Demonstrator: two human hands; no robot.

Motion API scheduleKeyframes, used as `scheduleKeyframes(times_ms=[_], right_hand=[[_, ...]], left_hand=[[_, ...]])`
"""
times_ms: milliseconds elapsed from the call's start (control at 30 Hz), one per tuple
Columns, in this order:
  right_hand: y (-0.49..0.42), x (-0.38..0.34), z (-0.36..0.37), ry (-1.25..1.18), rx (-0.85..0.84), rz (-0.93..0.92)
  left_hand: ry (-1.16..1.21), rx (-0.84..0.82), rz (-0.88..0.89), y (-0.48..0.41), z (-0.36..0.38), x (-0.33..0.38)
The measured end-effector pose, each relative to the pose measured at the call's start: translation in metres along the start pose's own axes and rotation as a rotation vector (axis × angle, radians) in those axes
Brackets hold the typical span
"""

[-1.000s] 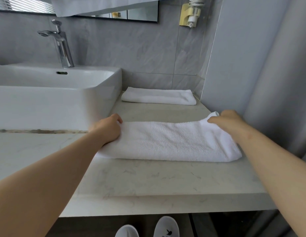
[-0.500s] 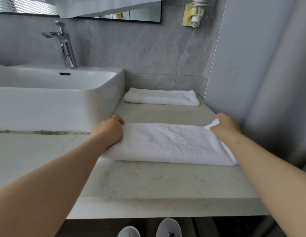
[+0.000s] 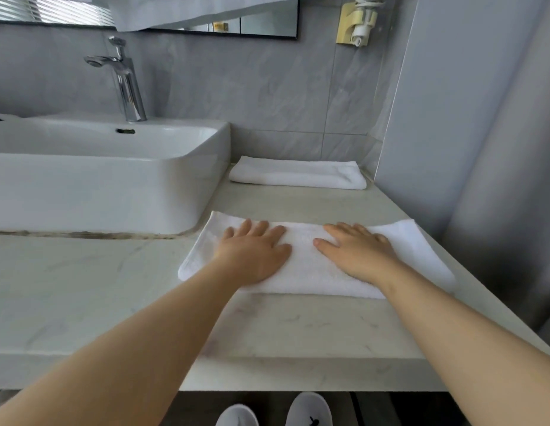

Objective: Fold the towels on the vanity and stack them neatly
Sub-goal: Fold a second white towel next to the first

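Both the left hand [image 3: 255, 253] and the right hand [image 3: 358, 252] lay flat, fingers straight and slightly spread, pressing the folded white towel [image 3: 304, 265] on the vanity counter [image 3: 298, 327]. A second folded towel [image 3: 298, 173] sat near the back wall. Uneven pressing risked skewing the layers, spoiling the stack.

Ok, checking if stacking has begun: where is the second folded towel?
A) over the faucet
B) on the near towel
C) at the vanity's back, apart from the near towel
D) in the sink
C: the far towel lies by the back wall, bare vanity top between it and the near towel.
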State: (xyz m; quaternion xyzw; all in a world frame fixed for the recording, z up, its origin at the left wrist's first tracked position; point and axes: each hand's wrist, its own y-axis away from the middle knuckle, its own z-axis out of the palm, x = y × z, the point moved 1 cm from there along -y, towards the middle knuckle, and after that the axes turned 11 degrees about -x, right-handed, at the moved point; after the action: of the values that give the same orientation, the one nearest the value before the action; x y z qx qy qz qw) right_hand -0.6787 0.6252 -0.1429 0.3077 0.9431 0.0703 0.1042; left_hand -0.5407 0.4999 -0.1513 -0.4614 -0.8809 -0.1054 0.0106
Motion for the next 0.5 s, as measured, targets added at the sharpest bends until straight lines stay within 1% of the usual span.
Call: scheduleKeyframes(times_ms=[133, 367, 433, 500], right_hand=[[0.007, 0.029, -0.003, -0.014, -0.007, 0.147], [0.021, 0.046, -0.001, -0.086, 0.052, 0.290], [0.026, 0.044, 0.001, -0.064, 0.142, 0.328], [0.035, 0.041, 0.003, 0.051, 0.337, 0.338]], left_hand=[[-0.024, 0.004, -0.081, 0.003, -0.003, -0.011], [0.012, 0.042, -0.251, 0.012, -0.005, -0.021], [0.052, 0.045, -0.294, 0.016, -0.005, -0.020], [0.089, 0.076, -0.333, 0.022, -0.005, -0.019]])
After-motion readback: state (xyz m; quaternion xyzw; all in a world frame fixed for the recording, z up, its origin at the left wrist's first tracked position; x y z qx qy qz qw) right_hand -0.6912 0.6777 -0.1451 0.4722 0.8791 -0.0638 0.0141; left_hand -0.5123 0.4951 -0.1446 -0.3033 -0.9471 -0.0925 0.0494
